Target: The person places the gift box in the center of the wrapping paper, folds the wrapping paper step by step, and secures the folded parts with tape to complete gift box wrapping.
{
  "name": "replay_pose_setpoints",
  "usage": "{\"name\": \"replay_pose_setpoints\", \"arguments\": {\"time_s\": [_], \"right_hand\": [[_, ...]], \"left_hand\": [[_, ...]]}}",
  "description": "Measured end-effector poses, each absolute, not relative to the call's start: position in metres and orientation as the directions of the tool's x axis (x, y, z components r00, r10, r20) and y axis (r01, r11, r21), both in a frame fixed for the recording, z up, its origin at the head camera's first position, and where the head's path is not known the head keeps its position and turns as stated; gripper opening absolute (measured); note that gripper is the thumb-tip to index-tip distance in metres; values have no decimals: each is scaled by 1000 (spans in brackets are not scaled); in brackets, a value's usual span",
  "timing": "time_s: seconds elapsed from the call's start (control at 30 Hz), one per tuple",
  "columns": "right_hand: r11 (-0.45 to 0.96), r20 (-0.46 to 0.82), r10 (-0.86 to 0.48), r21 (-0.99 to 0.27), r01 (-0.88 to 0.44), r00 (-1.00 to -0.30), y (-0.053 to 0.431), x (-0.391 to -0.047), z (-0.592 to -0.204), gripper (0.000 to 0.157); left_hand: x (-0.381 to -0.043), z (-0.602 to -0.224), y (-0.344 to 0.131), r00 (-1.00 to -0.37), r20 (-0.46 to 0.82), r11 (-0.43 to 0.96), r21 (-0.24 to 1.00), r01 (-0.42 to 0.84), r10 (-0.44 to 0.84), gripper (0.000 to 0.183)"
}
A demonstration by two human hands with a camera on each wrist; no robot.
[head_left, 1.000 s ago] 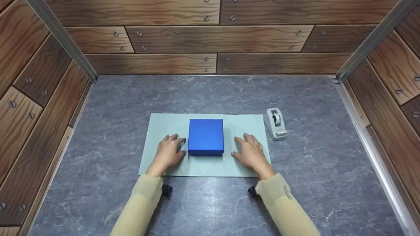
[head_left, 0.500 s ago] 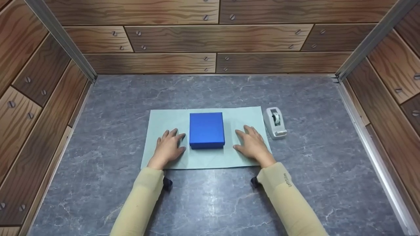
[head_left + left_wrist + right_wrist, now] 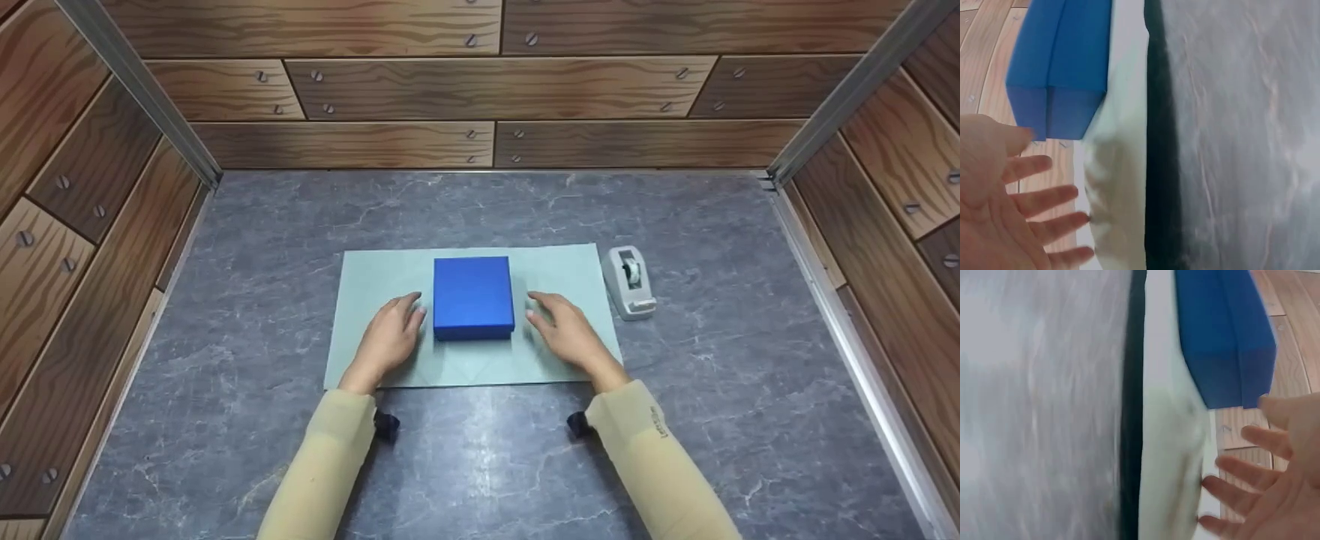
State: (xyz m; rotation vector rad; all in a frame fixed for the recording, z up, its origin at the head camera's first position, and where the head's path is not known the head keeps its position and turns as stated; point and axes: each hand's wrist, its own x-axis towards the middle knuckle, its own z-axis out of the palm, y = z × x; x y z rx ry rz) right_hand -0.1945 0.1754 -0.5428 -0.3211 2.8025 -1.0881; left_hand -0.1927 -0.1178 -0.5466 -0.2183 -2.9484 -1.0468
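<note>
Gry tbl (image 3: 480, 465), closed blue box (image 3: 472, 295), on ppr (image 3: 382, 274)

Whitish tape dispenser (image 3: 631, 283) just sitting on a gray marble-look surface (image 3: 735, 360), plank-pattern walls (image 3: 495, 88) on three sides, metal strips (image 3: 142, 90) running up the back corners.

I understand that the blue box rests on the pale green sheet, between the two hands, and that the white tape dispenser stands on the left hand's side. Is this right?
Not entirely: the white tape dispenser stands on the side of the right hand, not the left hand, as the head view shows. The blue box does rest on the pale green sheet, between the hands.
</note>
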Motion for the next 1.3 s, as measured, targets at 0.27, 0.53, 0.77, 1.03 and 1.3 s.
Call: {"name": "replay_pose_setpoints", "arguments": {"time_s": [0.27, 0.53, 0.77, 1.03, 1.3], "right_hand": [[519, -22, -288, -844, -136, -957, 160, -190, -544, 56], [500, -40, -273, -860, -106, -961, 157, -190, -545, 57], [485, -23, -283, -866, -123, -959, 157, -190, -547, 58], [472, 2, -283, -870, -142, -959, 157, -190, -548, 57], [484, -3, -274, -864, -135, -962, 157, -190, -548, 56]], "left_hand": [[-191, -545, -108, -983, 30, 566, 814, 131, 184, 47], [-190, -547, -106, -980, 5, 540, 834, 114, 199, 49], [-190, -549, -106, -980, 0, 529, 842, 107, 198, 49], [-189, -549, -107, -980, -8, 523, 846, 101, 201, 50], [-189, -549, -106, -981, -11, 518, 850, 94, 195, 51]]}}
